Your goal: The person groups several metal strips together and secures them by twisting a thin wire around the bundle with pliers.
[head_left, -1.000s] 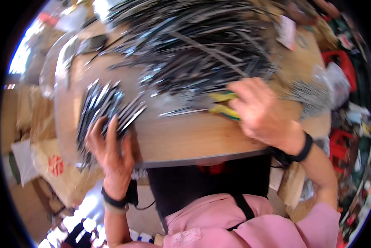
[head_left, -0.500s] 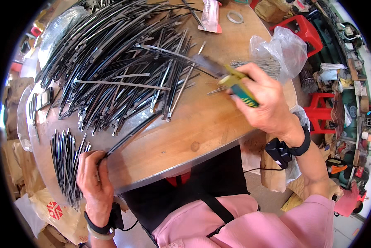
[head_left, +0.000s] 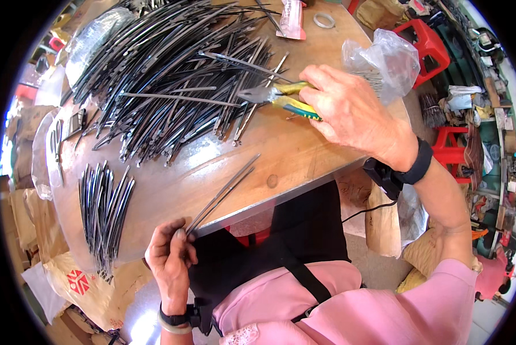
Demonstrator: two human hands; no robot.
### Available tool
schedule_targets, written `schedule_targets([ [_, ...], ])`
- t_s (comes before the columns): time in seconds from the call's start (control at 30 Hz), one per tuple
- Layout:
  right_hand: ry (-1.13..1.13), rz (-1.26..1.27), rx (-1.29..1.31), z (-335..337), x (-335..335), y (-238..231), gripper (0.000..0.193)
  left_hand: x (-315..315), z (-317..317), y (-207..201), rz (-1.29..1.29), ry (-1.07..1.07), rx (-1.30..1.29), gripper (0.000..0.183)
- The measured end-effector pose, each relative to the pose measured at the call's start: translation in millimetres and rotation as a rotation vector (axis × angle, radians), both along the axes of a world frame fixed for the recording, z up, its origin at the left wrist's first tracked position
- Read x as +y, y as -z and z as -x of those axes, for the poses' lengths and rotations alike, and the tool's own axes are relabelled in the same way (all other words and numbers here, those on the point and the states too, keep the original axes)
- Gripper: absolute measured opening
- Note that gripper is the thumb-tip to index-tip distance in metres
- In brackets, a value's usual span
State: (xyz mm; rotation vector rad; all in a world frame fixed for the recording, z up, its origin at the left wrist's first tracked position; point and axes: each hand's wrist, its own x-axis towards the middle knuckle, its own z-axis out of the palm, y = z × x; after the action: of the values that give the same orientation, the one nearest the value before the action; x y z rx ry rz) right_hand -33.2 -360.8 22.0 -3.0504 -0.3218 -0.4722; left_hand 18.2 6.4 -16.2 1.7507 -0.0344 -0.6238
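Note:
My left hand (head_left: pixel 170 253) is closed at the table's near edge, pinching the lower end of two thin dark metal strips (head_left: pixel 222 190). Their far ends spread slightly and point up to the right over the wood. My right hand (head_left: pixel 353 109) is wrapped round a pair of pliers (head_left: pixel 266 95) with yellow and green handles. The jaws point left over the right side of a big heap of black strips (head_left: pixel 160 86); whether they touch a strip I cannot tell. To the left of my left hand lies a smaller bundle of similar strips (head_left: pixel 104 213).
The wooden table (head_left: pixel 287 161) has a metal-trimmed near edge. Toward its right lie a clear plastic bag (head_left: pixel 384 60), a pink packet (head_left: pixel 292 20) and a pale ring (head_left: pixel 324 20). Red stools (head_left: pixel 449 152) stand off to the right, and brown paper sacks (head_left: pixel 91 287) lie below left.
My left hand has moved right and nearer to me, away from the small bundle, still with strips in it. The pliers have shifted left and down, closer to the heap.

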Motion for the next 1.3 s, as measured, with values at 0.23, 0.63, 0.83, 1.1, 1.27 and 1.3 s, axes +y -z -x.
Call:
schedule_targets([
  [0.23, -0.043, 0.053, -0.024, 8, -7, 26, 0.012, -2, 0, 4, 0.092, 0.026, 0.005, 0.015],
  [0.63, 0.102, -0.014, -0.147, 12, -4, -20, 0.020, 18, 10, -13, 0.242, 0.024, 0.332, 0.030],
  [0.83, 0.210, -1.159, -0.508, 35, 40, -50, 0.013, 8, 39, -37, 0.716, -0.140, 0.571, 0.056],
  [1.1, 0.484, -1.657, -0.425, 77, 56, 4, 0.013, -37, 33, -28, 1.119, -0.004, 0.792, 0.063],
  [1.27, 0.385, -2.072, -0.551, 70, 78, -12, 0.017, -63, 39, -13, 0.760, -0.020, 0.737, 0.024],
  [1.3, 0.362, -2.100, -0.537, 68, 81, -12, 0.018, -68, 42, -11, 0.740, -0.042, 0.744, 0.023],
])
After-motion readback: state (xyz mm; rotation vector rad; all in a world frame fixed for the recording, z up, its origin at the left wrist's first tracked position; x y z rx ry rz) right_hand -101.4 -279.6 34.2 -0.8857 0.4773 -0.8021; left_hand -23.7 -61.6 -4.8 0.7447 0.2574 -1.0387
